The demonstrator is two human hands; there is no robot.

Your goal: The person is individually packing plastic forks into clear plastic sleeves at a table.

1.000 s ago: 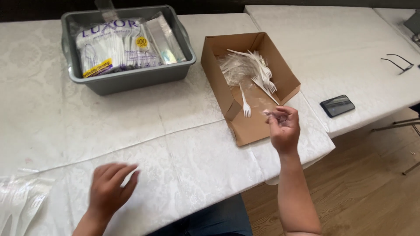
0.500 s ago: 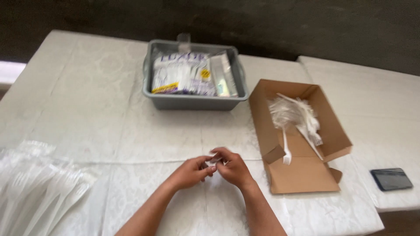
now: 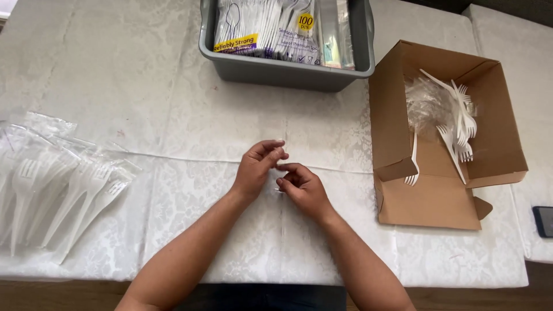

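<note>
My left hand point(image 3: 255, 169) and my right hand point(image 3: 303, 188) meet over the middle of the white tablecloth, fingertips pinched together. Between them they hold a white plastic fork point(image 3: 280, 141). Only its tip shows above my left fingers, and a small bit shows below, near my right thumb. The rest is hidden by my fingers. To the right lies an open cardboard box point(image 3: 429, 203) with several loose white forks point(image 3: 459, 124) and a crumpled clear plastic bag point(image 3: 425, 99) inside.
A grey bin point(image 3: 288, 73) at the top centre holds packs of plastic cutlery. At the left edge lie several forks in clear sleeves point(image 3: 57, 184). A dark phone point(image 3: 544, 222) sits at the far right. The table's front edge runs below my forearms.
My right hand took a fork from beside the box and brought it to the middle. My left hand came up from the table to meet it. The view has tilted down and closer.
</note>
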